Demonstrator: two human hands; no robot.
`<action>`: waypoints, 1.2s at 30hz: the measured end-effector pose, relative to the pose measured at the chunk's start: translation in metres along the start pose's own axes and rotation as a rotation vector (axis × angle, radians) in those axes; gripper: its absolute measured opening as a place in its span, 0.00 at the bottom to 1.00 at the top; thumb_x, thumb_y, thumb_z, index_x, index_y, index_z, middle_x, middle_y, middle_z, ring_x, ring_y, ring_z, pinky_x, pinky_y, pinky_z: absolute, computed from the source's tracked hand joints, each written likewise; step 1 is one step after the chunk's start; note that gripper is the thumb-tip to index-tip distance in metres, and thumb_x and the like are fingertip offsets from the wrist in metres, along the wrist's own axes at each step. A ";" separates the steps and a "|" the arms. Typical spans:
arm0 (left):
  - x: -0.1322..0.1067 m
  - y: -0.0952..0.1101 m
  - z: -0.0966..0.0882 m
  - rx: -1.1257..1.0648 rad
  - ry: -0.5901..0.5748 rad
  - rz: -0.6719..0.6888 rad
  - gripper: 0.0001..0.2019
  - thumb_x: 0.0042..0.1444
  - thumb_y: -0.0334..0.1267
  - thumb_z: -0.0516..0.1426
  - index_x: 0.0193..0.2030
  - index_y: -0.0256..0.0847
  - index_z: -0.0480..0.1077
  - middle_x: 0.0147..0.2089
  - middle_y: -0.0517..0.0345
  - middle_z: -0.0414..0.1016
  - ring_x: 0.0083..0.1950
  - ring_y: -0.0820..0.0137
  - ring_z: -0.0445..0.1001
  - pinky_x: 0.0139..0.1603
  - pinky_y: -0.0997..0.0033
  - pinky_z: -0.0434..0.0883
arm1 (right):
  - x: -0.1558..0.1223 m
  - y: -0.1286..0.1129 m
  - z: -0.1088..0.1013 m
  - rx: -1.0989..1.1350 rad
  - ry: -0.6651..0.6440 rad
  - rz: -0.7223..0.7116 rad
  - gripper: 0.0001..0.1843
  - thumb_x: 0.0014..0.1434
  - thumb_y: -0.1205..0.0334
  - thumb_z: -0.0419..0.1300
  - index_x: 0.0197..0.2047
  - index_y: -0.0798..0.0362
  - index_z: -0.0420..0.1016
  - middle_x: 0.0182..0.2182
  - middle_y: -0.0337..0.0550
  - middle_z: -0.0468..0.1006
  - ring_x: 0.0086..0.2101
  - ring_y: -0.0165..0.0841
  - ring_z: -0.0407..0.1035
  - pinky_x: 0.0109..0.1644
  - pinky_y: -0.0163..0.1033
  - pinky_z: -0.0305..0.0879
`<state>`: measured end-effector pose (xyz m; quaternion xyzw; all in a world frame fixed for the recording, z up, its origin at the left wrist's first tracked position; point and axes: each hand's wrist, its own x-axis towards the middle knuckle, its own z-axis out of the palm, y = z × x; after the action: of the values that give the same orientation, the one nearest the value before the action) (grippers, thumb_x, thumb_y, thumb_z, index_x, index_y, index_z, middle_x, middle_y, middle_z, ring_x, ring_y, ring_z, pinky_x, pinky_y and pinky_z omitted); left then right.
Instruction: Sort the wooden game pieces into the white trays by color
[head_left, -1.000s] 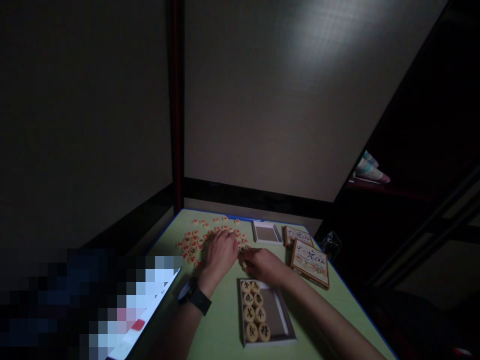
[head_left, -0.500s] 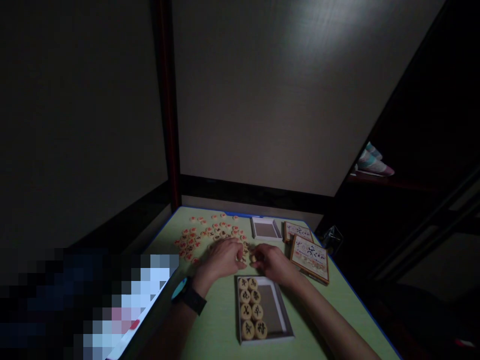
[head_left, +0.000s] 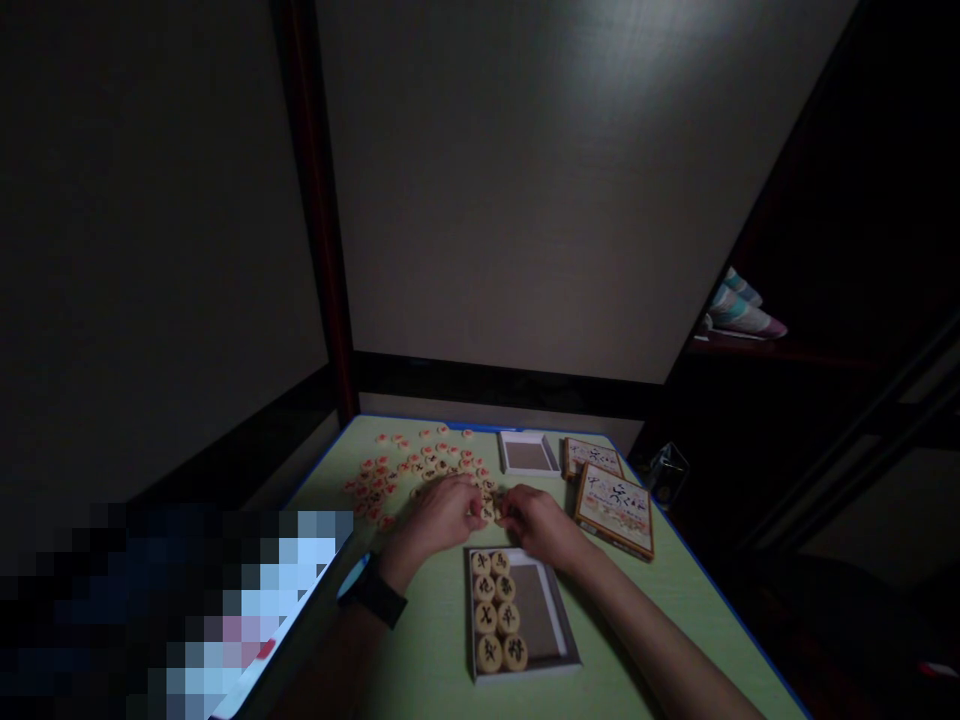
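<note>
My left hand (head_left: pixel 439 515), with a dark watch on its wrist, and my right hand (head_left: pixel 541 524) meet fingertip to fingertip just beyond a shallow grey tray (head_left: pixel 551 622). Both have their fingers curled around small round wooden discs (head_left: pixel 489 511) between them. In the tray's left half lie several pale discs with black characters (head_left: pixel 496 618), set in two columns. Loose discs with red and black marks (head_left: pixel 409 466) are scattered on the green table (head_left: pixel 442 640) beyond my left hand.
A second empty tray (head_left: pixel 528 454) sits at the table's far edge. Two printed box lids (head_left: pixel 613 504) lie to the right. A blurred patch covers the lower left. Walls and a dark post stand behind; a shelf holds folded cloth (head_left: pixel 739 312) at right.
My left hand has drawn back from the scattered discs toward the tray, and both hands have come together just beyond it. The view has shifted slightly.
</note>
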<state>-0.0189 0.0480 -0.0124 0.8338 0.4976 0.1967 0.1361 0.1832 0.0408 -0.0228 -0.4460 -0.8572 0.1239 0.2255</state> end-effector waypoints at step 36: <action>-0.001 0.004 0.002 0.175 0.022 0.125 0.15 0.65 0.30 0.52 0.50 0.48 0.76 0.46 0.54 0.71 0.53 0.64 0.67 0.54 0.66 0.65 | 0.015 0.019 0.003 -0.010 0.063 -0.091 0.10 0.64 0.73 0.55 0.41 0.55 0.78 0.38 0.48 0.80 0.41 0.36 0.73 0.47 0.39 0.66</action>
<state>-0.0150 0.0449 -0.0130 0.8696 0.4614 0.1698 0.0448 0.1874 0.0635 -0.0291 -0.4114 -0.8698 0.0951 0.2554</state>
